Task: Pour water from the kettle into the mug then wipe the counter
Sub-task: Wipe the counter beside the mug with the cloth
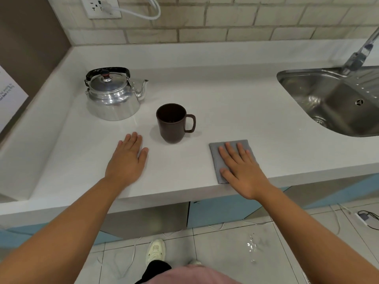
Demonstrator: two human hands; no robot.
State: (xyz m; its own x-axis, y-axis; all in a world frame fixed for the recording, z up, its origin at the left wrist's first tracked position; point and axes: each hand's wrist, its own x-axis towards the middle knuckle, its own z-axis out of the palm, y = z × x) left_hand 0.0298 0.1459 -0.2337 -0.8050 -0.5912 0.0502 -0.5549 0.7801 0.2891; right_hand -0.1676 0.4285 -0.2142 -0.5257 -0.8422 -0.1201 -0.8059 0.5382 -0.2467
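Your left hand (126,158) lies flat and empty near the kettle (112,95); your right hand (241,169) presses flat on the cloth (219,158). The mug (171,123) stands between them. A hurried pour could overshoot its narrow mouth.

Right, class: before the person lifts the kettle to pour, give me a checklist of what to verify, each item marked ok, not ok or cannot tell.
1. Kettle upright on the counter, lid on, handle free: ok.
2. Mug upright, mouth open, clear of other things: ok.
3. Left hand empty, flat on the counter near the kettle: ok.
4. Right hand flat on the grey cloth, so the cloth is ready for wiping: ok.
5. Water in the kettle: cannot tell.
6. Floor dry underfoot: not ok, a wet patch shows on the tiles.
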